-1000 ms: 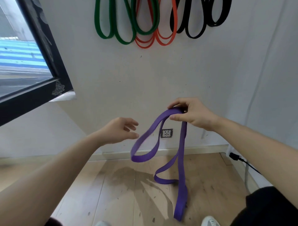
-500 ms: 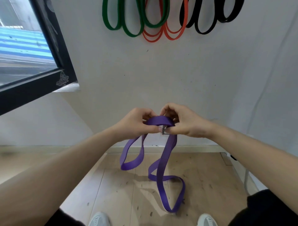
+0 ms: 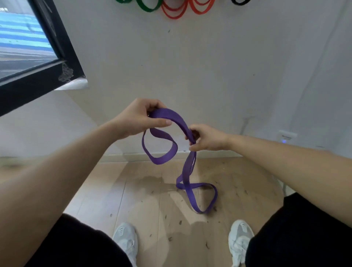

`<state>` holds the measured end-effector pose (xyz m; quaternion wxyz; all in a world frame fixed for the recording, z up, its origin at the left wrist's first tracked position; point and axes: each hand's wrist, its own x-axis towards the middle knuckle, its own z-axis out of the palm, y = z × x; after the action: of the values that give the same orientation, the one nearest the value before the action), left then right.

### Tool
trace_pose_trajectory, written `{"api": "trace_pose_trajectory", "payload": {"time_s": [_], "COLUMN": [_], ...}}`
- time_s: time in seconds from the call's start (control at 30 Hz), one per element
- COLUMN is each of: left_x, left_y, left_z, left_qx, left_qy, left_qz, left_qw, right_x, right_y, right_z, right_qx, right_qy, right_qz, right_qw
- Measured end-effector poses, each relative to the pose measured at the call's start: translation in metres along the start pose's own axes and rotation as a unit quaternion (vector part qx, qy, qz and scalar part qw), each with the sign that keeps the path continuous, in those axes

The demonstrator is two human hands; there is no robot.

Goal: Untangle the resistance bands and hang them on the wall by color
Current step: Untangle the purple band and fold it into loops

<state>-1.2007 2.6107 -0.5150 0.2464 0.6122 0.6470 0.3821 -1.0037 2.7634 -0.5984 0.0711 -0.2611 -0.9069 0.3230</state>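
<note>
A purple resistance band [image 3: 187, 177] hangs twisted in front of me, held in both hands. My left hand [image 3: 140, 118] grips its upper end, with a small loop drooping below the fingers. My right hand [image 3: 206, 137] pinches the band lower and to the right, and from there a long twisted loop drops toward the wooden floor. At the top edge of the wall, the bottoms of green bands [image 3: 147, 5], orange bands [image 3: 178, 12] and a black band [image 3: 240, 2] show; their hooks are out of view.
A black window frame [image 3: 47, 76] juts out at the left. A white wall device with a blue light [image 3: 284, 136] sits low on the right wall. My two white shoes [image 3: 125, 240] stand on the scuffed wooden floor [image 3: 152, 200].
My left hand reached in and took hold of the band beside my right hand. The hands have since drawn apart, the left higher, the right lower. The view has tilted down.
</note>
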Motion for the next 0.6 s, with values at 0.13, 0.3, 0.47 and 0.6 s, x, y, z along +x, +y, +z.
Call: {"api": "trace_pose_trajectory", "payload": {"time_s": [0.13, 0.3, 0.47, 0.6], "left_x": [-0.006, -0.012, -0.021, -0.026], "left_y": [-0.025, -0.063, -0.07, -0.068], "left_z": [0.0, 0.015, 0.04, 0.07], "left_qx": [0.082, 0.242, 0.231, 0.048], "left_qy": [-0.067, -0.185, -0.216, -0.106], "left_qz": [-0.053, -0.121, -0.142, -0.096], "left_qw": [0.993, 0.945, 0.938, 0.989], "right_x": [-0.002, -0.007, -0.009, -0.017], "right_y": [0.004, 0.009, -0.002, -0.011], "right_z": [0.013, 0.023, 0.027, 0.03], "right_qx": [-0.041, -0.056, -0.069, -0.074], "right_qy": [-0.038, -0.034, 0.017, 0.029], "right_qz": [0.007, -0.016, -0.077, -0.118], "right_qw": [0.998, 0.998, 0.995, 0.99]}}
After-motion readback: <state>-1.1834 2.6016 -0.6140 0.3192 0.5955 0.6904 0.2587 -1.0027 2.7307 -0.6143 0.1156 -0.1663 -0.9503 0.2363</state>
